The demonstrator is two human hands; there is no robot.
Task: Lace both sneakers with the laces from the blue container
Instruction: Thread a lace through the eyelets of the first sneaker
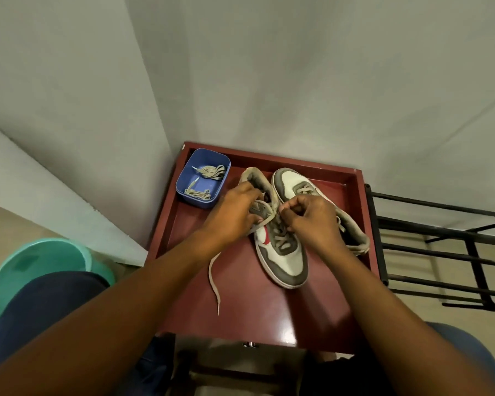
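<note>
Here, I see my left hand (235,212) and right hand (312,217) each pinching the lace (214,277) over the near sneaker (283,252), the blue container (202,178) at ten o'clock.

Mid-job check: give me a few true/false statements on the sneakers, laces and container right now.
1. Both hands, left hand and right hand, work on the near sneaker. True.
2. The blue container is empty. False: lace bundles lie in it.
3. A loose lace end trails across the red table. True.
4. The far sneaker sits on the floor. False: it rests on the table beside the other.
</note>
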